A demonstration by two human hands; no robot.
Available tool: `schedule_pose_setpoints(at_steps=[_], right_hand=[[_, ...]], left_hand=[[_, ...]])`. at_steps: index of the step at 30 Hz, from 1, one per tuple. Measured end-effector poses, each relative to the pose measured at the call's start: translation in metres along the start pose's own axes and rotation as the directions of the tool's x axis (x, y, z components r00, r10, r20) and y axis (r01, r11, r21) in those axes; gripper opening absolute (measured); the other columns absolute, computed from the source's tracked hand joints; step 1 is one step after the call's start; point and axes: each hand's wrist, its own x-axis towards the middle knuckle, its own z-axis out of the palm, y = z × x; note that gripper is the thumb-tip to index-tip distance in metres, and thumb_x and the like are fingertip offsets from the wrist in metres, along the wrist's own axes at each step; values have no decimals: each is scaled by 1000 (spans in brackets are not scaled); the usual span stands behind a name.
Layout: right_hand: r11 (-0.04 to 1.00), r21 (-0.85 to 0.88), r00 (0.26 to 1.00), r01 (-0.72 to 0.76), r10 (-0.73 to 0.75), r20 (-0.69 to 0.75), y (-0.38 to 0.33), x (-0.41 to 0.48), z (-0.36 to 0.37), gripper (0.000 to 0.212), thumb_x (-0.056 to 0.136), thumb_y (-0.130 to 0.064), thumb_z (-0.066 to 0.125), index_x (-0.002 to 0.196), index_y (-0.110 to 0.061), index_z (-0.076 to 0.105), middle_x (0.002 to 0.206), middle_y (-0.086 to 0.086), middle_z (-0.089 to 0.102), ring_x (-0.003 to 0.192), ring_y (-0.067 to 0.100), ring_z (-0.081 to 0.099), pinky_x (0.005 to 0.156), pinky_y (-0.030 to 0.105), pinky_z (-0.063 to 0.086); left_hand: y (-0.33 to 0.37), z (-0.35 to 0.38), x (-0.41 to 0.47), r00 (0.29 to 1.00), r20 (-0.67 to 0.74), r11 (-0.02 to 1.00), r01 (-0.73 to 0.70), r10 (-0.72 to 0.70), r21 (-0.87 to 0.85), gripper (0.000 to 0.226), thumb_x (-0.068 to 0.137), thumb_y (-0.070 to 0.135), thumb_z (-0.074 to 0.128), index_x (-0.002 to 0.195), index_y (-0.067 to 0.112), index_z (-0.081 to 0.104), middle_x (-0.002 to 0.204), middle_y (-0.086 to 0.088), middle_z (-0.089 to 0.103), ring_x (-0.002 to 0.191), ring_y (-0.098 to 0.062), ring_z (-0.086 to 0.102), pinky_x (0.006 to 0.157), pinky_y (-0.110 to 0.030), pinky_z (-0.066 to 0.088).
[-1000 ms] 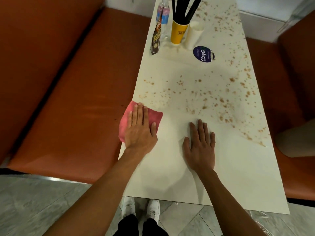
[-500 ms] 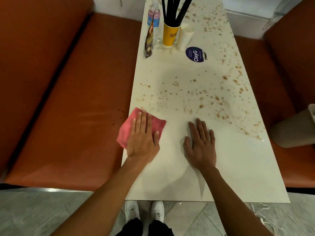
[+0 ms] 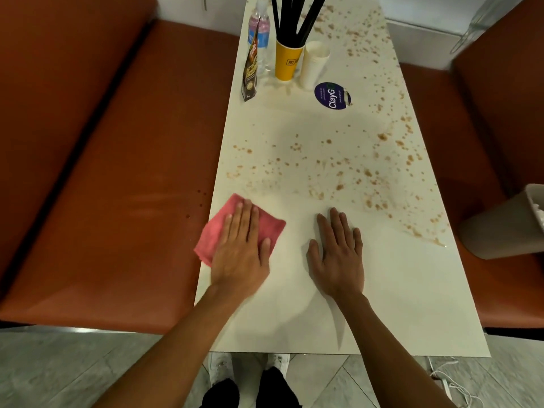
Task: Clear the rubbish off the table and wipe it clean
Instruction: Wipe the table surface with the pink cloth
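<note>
A long white table (image 3: 397, 290) runs away from me, its middle and far right speckled with brown stains (image 3: 338, 178). My left hand (image 3: 240, 245) presses flat on a pink cloth (image 3: 212, 234) at the table's left edge; part of the cloth hangs over that edge. My right hand (image 3: 338, 254) lies flat, fingers straight, on the bare near part of the table. At the far end stand a yellow cup (image 3: 288, 61) full of black straws, a white cup stack (image 3: 313, 64), a water bottle (image 3: 259, 33), a brown snack packet (image 3: 251, 73) and a round blue sticker (image 3: 332, 95).
Orange bench seats (image 3: 117, 201) flank the table on both sides. A beige bin (image 3: 506, 225) stands on the right bench beside the table's edge. A few dark drops mark the left seat (image 3: 197, 198). Grey floor tiles and my white shoes (image 3: 219, 365) lie below the near edge.
My left hand has slid the pink cloth a little to the right along the table's left edge. My right hand has stayed flat in place.
</note>
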Motion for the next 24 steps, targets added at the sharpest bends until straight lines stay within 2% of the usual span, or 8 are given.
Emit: schedule_pose_setpoints(at_steps=[2, 5, 8, 11, 15, 18, 20, 24], right_hand=[[1000, -5, 1000, 3, -3, 8, 0, 1, -1, 67, 106, -51, 25, 168, -31, 14, 177, -6, -3, 161, 11, -12, 132, 50, 4], [1000, -15, 1000, 4, -4, 5, -1, 4, 0, 67, 106, -50, 27, 168, -30, 12, 177, -5, -5, 161, 12, -13, 132, 51, 4], [1000, -21, 1000, 14, -14, -15, 1, 2, 3, 67, 107, -49, 29, 168, -28, 14, 177, -2, -2, 162, 15, -10, 132, 52, 6], [1000, -12, 998, 27, -28, -58, 5, 1, 5, 67, 106, -47, 34, 168, -25, 19, 177, 1, 3, 163, 18, -5, 131, 53, 9], [999, -3, 996, 49, -49, -68, 7, 3, 9, 66, 107, -47, 35, 167, -23, 21, 177, 3, 5, 163, 19, -4, 131, 55, 9], [999, -7, 997, 48, -48, -66, 5, 4, 11, 65, 107, -46, 33, 166, -21, 26, 176, 6, 8, 163, 22, -1, 130, 56, 9], [999, -7, 995, 53, -54, -81, 7, 7, 9, 64, 105, -45, 34, 163, -18, 33, 175, 9, 16, 163, 26, 6, 130, 56, 12], [982, 30, 980, 186, -183, -84, 7, 14, 5, 60, 104, -35, 43, 161, -18, 39, 174, 7, 21, 163, 23, 10, 130, 54, 16]], left_hand=[[-17, -4, -21, 1000, 7, 1000, -30, 30, -5, 68, 112, 48, 12, 167, 8, 4, 175, -10, -3, 162, -23, -11, 133, -44, -1], [-31, -4, 6, 995, -5, 994, 98, -98, 55, 72, 110, 51, 7, 167, 8, 1, 175, -11, -7, 161, -24, -15, 132, -44, -4], [0, 1, 38, 963, -25, 963, 268, -268, -1, 74, 108, 50, 5, 166, 5, 0, 174, -16, -9, 161, -29, -14, 132, -48, 1], [44, 8, 30, 947, -29, 947, 317, -319, -46, 76, 108, 54, 7, 166, 6, -4, 174, -17, -10, 161, -33, -14, 132, -50, 0], [54, 11, -4, 974, -16, 974, 225, -225, -12, 73, 109, 57, 15, 168, 17, 0, 175, -15, -7, 162, -34, -11, 131, -53, 3], [25, 4, 4, 1000, -9, 996, 5, -4, 88, 64, 110, 52, 19, 168, 26, 14, 176, -8, 1, 163, -31, -6, 130, -56, 8], [13, 2, 13, 997, 31, 988, -77, 73, 136, 64, 110, 54, 18, 168, 27, 17, 176, -4, 6, 163, -27, -5, 129, -57, 8], [7, 3, -8, 1000, 26, 994, -20, 17, 112, 68, 110, 57, 21, 169, 24, 12, 176, -1, 6, 163, -24, -4, 130, -56, 11]])
